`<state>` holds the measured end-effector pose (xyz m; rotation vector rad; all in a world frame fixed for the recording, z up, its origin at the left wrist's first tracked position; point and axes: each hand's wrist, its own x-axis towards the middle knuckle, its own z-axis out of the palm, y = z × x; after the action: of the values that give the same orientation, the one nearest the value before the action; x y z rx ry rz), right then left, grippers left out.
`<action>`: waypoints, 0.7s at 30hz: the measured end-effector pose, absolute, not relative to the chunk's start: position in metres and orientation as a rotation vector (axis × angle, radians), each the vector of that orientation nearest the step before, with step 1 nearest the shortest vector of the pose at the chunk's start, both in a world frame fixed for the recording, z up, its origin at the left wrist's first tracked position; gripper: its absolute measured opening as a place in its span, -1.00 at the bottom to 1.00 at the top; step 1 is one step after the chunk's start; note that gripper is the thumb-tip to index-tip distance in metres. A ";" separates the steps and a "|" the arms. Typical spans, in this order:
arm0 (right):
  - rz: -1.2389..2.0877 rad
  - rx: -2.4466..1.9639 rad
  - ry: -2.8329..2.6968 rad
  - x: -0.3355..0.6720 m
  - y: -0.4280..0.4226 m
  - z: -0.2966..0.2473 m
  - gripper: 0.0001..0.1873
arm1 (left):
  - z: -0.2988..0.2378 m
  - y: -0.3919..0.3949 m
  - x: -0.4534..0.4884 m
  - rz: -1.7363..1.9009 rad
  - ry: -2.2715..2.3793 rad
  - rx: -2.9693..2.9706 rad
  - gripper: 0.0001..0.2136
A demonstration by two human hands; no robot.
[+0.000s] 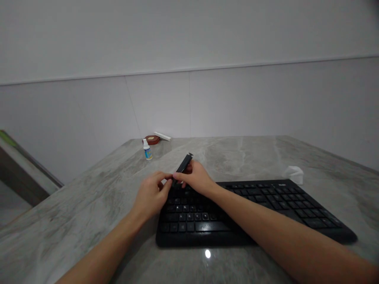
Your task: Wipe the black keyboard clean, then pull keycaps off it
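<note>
Above the far left corner of the flat black plastic keyboard (pixel 266 201), both hands hold a slim black bar-shaped tool (pixel 184 163).

Its long axis slants up and away: the lower end is near the keys, and the upper end points toward the wall and slightly right. The left hand (pixel 152 193) pinches the lower end between thumb and fingertips. The right hand (pixel 197 177) curls closed round the middle, its forearm crossing the keyboard diagonally. On the grey marbled stone table (pixel 74 221), a small white bottle with a blue label (pixel 147 150), a round brown tin (pixel 152 139) and a crumpled white tissue (pixel 293 173) sit well apart.
</note>
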<state>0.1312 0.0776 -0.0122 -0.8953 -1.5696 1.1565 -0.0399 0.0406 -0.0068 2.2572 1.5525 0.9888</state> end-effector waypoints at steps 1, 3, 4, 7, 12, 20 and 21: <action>1.164 -0.892 -1.562 0.131 0.077 -0.015 -0.73 | -0.008 0.041 -0.039 0.996 1.511 2.261 -0.74; 1.184 -0.886 -1.554 0.131 0.075 -0.017 -0.69 | -0.011 0.041 -0.038 1.014 1.463 2.250 -0.75; 1.192 -0.881 -1.554 0.132 0.074 -0.018 -0.68 | -0.013 0.042 -0.037 1.025 1.454 2.237 -0.75; 1.184 -0.869 -1.563 0.133 0.074 -0.020 -0.71 | -0.016 0.043 -0.038 1.048 1.450 2.186 -0.75; 1.070 -0.903 -1.617 0.133 0.072 -0.025 -0.77 | -0.022 0.047 -0.039 1.063 1.505 2.081 -0.73; 0.904 -0.979 -1.726 0.133 0.067 -0.023 -0.85 | -0.021 0.049 -0.039 1.011 1.549 2.021 -0.77; 0.890 -0.981 -1.735 0.133 0.066 -0.022 -0.85 | -0.021 0.048 -0.038 1.008 1.546 2.020 -0.78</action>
<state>0.1334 0.0662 -0.0217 -0.9809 -1.7355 0.8904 -0.0384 0.0482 -0.0206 2.0198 1.5459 1.0083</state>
